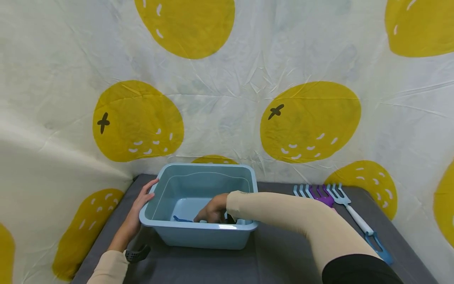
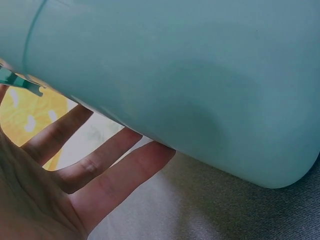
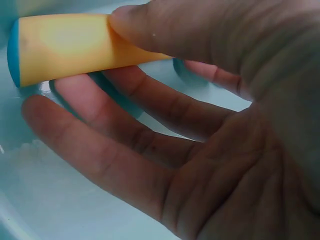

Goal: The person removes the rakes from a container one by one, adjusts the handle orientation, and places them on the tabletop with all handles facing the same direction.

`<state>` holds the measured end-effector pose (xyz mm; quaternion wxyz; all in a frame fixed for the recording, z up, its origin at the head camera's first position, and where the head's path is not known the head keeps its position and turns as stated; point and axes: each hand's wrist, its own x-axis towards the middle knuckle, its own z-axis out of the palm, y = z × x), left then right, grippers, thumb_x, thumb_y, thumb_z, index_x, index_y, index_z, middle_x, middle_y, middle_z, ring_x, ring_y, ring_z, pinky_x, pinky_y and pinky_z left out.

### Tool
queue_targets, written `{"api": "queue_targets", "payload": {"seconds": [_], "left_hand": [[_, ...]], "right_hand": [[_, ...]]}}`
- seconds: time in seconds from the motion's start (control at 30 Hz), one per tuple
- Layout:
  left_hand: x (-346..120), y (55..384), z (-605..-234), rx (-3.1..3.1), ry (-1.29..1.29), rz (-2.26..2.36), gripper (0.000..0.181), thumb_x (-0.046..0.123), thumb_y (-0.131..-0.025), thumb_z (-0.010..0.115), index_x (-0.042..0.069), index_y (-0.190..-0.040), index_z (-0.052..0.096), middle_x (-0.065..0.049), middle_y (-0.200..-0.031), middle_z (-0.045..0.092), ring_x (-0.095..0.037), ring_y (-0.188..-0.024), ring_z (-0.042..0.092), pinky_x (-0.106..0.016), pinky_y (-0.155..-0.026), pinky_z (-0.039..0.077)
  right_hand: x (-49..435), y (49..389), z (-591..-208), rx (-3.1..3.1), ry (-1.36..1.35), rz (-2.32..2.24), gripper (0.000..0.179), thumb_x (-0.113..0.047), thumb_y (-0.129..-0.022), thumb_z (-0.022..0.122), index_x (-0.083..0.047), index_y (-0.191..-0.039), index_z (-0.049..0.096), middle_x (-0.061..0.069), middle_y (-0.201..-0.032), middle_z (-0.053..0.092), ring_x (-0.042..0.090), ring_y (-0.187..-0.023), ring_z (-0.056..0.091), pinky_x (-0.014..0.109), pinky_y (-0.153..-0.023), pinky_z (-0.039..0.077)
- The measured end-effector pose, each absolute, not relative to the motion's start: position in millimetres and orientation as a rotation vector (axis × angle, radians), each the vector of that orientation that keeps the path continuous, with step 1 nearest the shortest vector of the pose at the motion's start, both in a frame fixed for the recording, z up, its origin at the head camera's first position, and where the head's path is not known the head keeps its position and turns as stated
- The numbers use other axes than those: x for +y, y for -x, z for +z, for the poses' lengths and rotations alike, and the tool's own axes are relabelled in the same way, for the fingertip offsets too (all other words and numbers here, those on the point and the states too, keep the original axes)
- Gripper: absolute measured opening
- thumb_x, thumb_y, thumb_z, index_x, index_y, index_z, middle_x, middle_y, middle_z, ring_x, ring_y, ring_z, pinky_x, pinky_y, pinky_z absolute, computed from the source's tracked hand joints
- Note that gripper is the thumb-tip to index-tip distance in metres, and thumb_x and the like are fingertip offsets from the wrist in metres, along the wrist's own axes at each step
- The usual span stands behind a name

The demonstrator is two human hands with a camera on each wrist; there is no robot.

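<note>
A light blue plastic basin (image 1: pixel 203 237) stands on the dark grey table cover. My left hand (image 1: pixel 136 207) is at its left side; in the left wrist view, nearly straight fingers (image 2: pixel 122 175) touch the outside of the wall. My right hand (image 1: pixel 213 209) reaches down into the basin near the front wall. Seen from the right wrist, its thumb and fingers pinch a yellow handle (image 3: pixel 65 50) with a blue end cap. What this handle belongs to is hidden by the hand. A thin dark blue piece (image 1: pixel 182 219) shows in the basin left of my right hand.
On the right lie a light blue hand fork (image 1: pixel 301 191), a purple fork (image 1: pixel 322 196) and another light blue fork (image 1: pixel 339 195) with a white handle. A blue loop (image 1: pixel 380 249) lies by that handle's lower end. Fruit-patterned cloth (image 1: pixel 220 118) hangs behind the table (image 1: pixel 198 266).
</note>
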<state>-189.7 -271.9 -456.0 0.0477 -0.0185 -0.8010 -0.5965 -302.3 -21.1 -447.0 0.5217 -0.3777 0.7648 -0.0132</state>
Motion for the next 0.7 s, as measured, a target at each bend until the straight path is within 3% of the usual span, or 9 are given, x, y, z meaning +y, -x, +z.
{"api": "queue_targets", "payload": {"seconds": [0.1, 0.2, 0.3, 0.4, 0.5, 0.6, 0.7], "left_hand": [[-271.6, 190.0, -454.4, -2.439, 0.057, -1.82, 0.058, 0.047, -0.108, 0.035, 0.032, -0.162, 0.022, -0.01, -0.17, 0.01, -0.043, -0.143, 0.025, -0.073, -0.112, 0.025], [-272.1, 190.6, -453.9, -2.436, 0.049, -1.827, 0.058, 0.047, -0.108, 0.034, 0.032, -0.162, 0.022, -0.011, -0.17, 0.01, -0.043, -0.143, 0.026, -0.072, -0.112, 0.025], [-271.5, 190.7, -452.6, -2.438, 0.041, -1.831, 0.059, 0.047, -0.107, 0.035, 0.031, -0.162, 0.022, -0.011, -0.17, 0.009, -0.044, -0.143, 0.025, -0.073, -0.112, 0.025], [-271.0, 190.6, -451.3, -2.444, 0.034, -1.834, 0.059, 0.048, -0.107, 0.035, 0.032, -0.162, 0.022, -0.01, -0.17, 0.009, -0.043, -0.143, 0.024, -0.073, -0.112, 0.024], [-271.0, 190.4, -450.2, -2.447, 0.033, -1.834, 0.059, 0.049, -0.107, 0.035, 0.031, -0.162, 0.022, -0.01, -0.17, 0.009, -0.044, -0.144, 0.023, -0.074, -0.113, 0.023], [-271.8, 190.3, -450.3, -2.446, 0.041, -1.833, 0.059, 0.049, -0.108, 0.035, 0.031, -0.162, 0.023, -0.01, -0.17, 0.009, -0.044, -0.145, 0.022, -0.074, -0.113, 0.022], [-273.8, 190.7, -450.8, -2.449, 0.053, -1.833, 0.059, 0.048, -0.108, 0.035, 0.03, -0.162, 0.023, -0.01, -0.17, 0.009, -0.044, -0.144, 0.023, -0.075, -0.112, 0.022]], "right_hand": [[-20.9, 302.2, -446.5, 1.831, 0.918, -0.024, 0.075, -0.008, -0.097, 0.068, -0.037, -0.157, 0.033, -0.014, -0.149, 0.039, 0.01, -0.108, 0.054, 0.033, -0.055, 0.042], [-21.3, 302.7, -446.5, 1.816, 0.914, -0.032, 0.076, -0.008, -0.097, 0.068, -0.038, -0.157, 0.033, -0.014, -0.152, 0.039, 0.009, -0.111, 0.053, 0.033, -0.058, 0.046], [-19.9, 303.1, -443.0, 1.81, 0.914, -0.027, 0.076, -0.008, -0.098, 0.067, -0.038, -0.158, 0.033, -0.014, -0.152, 0.039, 0.009, -0.103, 0.055, 0.031, -0.06, 0.048], [-18.4, 303.6, -436.2, 1.794, 0.93, -0.024, 0.067, -0.011, -0.099, 0.066, -0.036, -0.155, 0.038, -0.011, -0.139, 0.049, 0.013, -0.079, 0.055, 0.03, -0.055, 0.044], [-17.3, 305.9, -426.9, 1.773, 0.945, -0.029, 0.048, -0.012, -0.099, 0.066, -0.034, -0.139, 0.049, -0.004, -0.113, 0.059, 0.017, -0.065, 0.049, 0.03, -0.051, 0.038], [-15.6, 309.5, -416.8, 1.752, 0.929, -0.063, 0.04, -0.006, -0.097, 0.068, -0.031, -0.123, 0.051, 0.002, -0.098, 0.067, 0.017, -0.068, 0.057, 0.03, -0.055, 0.047], [-12.2, 313.8, -405.4, 1.744, 0.888, -0.12, 0.043, -0.002, -0.095, 0.07, -0.028, -0.121, 0.049, 0.008, -0.099, 0.07, 0.022, -0.076, 0.067, 0.035, -0.063, 0.058]]}}
